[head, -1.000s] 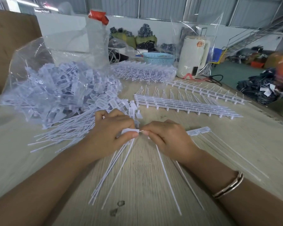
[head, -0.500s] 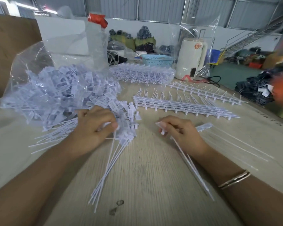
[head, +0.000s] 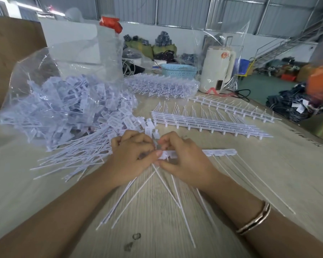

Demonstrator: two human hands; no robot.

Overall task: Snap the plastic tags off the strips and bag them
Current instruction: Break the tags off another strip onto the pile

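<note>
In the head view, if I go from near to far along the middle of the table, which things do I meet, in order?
Dark spots on the table → the two hands on the strip → flat stack of strips → bagged strips → blue basket.

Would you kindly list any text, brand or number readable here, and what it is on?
None can be read.
White tags: faint print, too small.
Cream appliance: red emblem, blurred.
Table edge: dark marks, illegible.
</note>
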